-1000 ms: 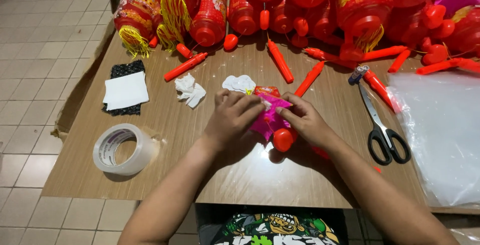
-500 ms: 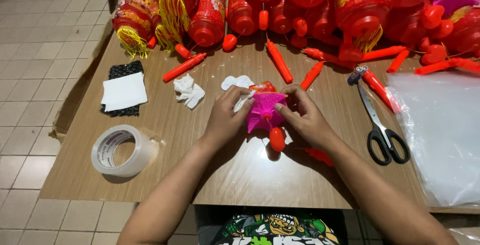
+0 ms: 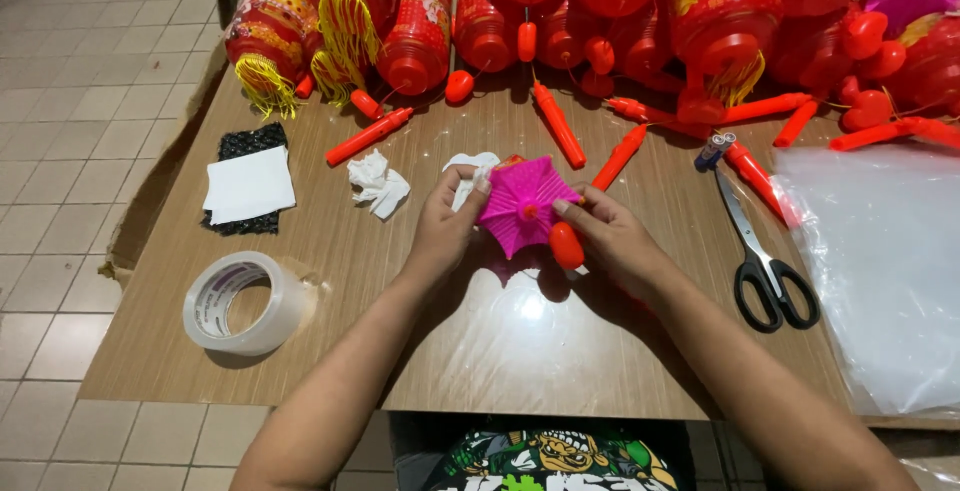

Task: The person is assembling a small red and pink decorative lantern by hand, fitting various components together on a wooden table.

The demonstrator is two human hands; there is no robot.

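A bright pink folded-paper lantern piece [image 3: 522,213] shaped like a small umbrella is held up over the wooden table [image 3: 520,351]. My left hand [image 3: 448,226] grips its left edge with the fingers curled over the rim. My right hand [image 3: 610,241] holds its right edge, thumb on the pink paper. A small red plastic bulb [image 3: 565,246] hangs under the pink piece, just in front of my right hand. Part of a red piece shows behind the pink one.
Red plastic lanterns [image 3: 600,1] with yellow tassels crowd the far edge, with red sticks [image 3: 557,123] lying before them. Black-handled scissors [image 3: 762,256] and a clear plastic sheet [image 3: 880,271] lie right. A tape roll [image 3: 245,303], white paper on black mesh [image 3: 248,184] and crumpled tissue [image 3: 380,183] lie left.
Both hands have lifted the pink piece off the table and turned it, so its fanned face now shows; the red bulb has swung beneath it.
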